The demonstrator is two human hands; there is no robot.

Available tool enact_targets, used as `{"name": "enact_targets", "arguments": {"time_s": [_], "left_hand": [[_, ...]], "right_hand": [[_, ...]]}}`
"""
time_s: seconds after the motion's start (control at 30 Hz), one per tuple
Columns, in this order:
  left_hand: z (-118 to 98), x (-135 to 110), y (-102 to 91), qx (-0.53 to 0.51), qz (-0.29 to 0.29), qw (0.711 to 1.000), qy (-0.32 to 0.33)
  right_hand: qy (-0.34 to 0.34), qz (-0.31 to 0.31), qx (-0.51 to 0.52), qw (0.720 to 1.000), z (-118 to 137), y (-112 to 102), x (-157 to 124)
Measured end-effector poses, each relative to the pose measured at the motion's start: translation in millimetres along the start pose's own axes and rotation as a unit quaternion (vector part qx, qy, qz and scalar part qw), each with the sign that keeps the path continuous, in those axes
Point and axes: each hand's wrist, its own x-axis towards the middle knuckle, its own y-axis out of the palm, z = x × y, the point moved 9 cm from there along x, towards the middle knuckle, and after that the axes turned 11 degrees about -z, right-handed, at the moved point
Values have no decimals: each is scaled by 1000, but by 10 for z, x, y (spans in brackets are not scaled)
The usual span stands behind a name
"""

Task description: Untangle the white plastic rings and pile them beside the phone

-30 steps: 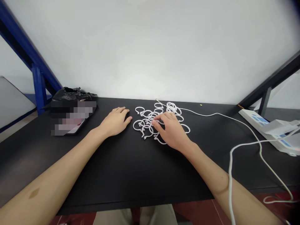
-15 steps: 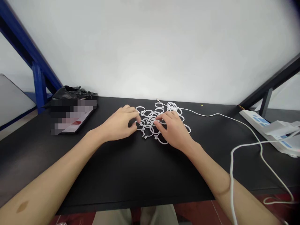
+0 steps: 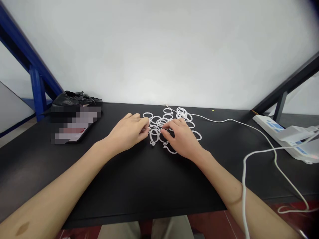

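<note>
A loose pile of thin white curtain rings (image 3: 163, 122) with small eyelets lies on the black table. At the pile's left side my left hand (image 3: 134, 129) is closed, thumb and forefinger pinched on a white ring. One ring (image 3: 154, 136) stands tilted at the pile's front, just right of those fingertips. My right hand (image 3: 183, 136) rests over the right part of the pile, its thumb and forefinger curled with the tips close together among the rings. What those tips hold is too small to make out. The hand partly covers several rings.
A thin white cable (image 3: 229, 119) runs from a coil (image 3: 182, 113) behind the rings to the right. Another cable (image 3: 244, 186) crosses over my right forearm. A white power strip (image 3: 286, 137) lies right; a black plastic bag (image 3: 74, 98) and blurred flat device (image 3: 77, 131) lie left.
My left thumb and forefinger have come together at the pile's left edge. A front ring has shifted and tilted. My right fingertips have moved slightly left. The whole view has shifted a little.
</note>
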Motion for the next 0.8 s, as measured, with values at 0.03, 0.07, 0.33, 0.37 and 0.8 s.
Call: {"name": "enact_targets", "arguments": {"time_s": [0.03, 0.07, 0.33, 0.37, 0.8], "left_hand": [[-3, 0, -22, 5, -14, 1000, 1], [-6, 0, -44, 8, -29, 1000, 1], [-52, -33, -116, -94, -94, 990, -35], [-72, -38, -110, -114, -94, 988, -33], [-168, -35, -183, -110, -130, 985, -11]], "right_hand": [[2, 2, 2, 1000, -3, -1, 0], [3, 3, 5, 1000, -6, -1, 1], [14, -27, 78, 997, 88, -22, -5], [20, -30, 101, 994, 111, -20, -7], [40, -76, 161, 983, 126, -128, 18]]}}
